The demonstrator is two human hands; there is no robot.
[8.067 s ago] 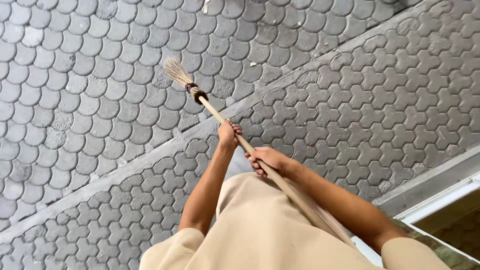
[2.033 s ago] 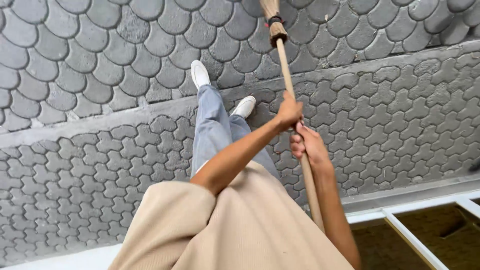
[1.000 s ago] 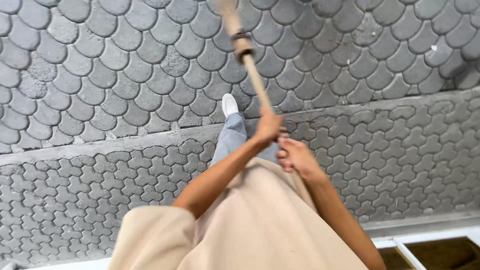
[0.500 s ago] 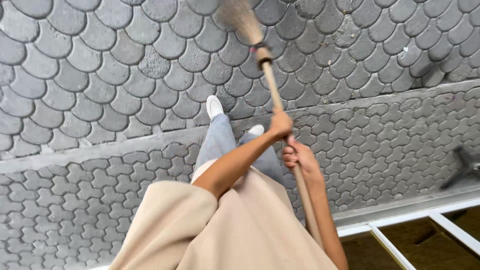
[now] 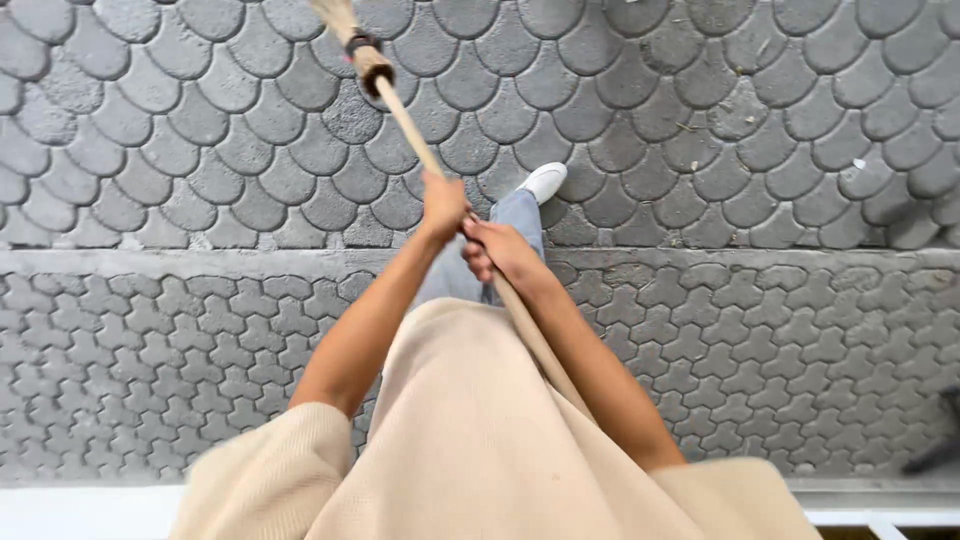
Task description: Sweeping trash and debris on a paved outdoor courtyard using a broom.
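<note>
No packages, labels, signs or screens to be seen, only unmarked grey paving around the hands

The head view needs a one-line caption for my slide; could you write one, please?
Left hand and right hand grip a wooden broom over grey paving.

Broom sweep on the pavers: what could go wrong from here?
1. The left hand and right hand grip the broom handle close together, so leverage over the bristles may be weak.
2. The white shoe is stepping forward over the concrete strip between paver patterns; an uneven edge there could catch it.
3. Small debris lies far from the bristles and may be missed.
</note>
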